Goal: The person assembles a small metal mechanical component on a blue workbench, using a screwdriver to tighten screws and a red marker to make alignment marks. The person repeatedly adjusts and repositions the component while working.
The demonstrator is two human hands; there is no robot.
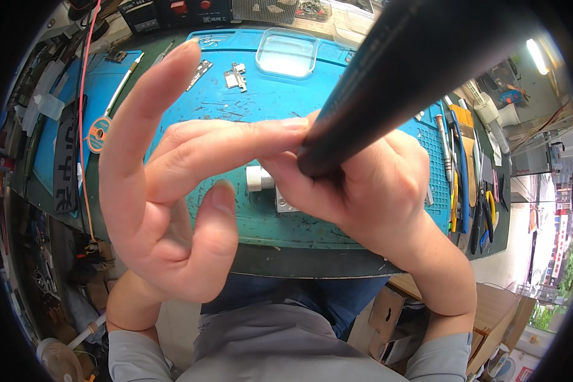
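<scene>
My left hand (178,197) is raised over the mat with its index finger pointing up and its thumb apart. Its other extended fingers reach right, and one fingertip meets my right hand beside a thick black tube (369,89). My right hand (382,184) is closed, its fingers curled in and partly hidden behind the tube's lower end. Whether it grips the tube or something smaller, I cannot tell. Below the hands, a metal fixture with a knurled silver knob (259,179) shows partly on the blue work mat (235,223).
Small metal parts (235,77) and a clear plastic tray (287,53) lie farther back. A solder spool (99,134) sits left, near a hanging red cable (81,114). Brushes (466,137) and pliers (490,210) stand along the right. A dark power unit (184,13) is behind.
</scene>
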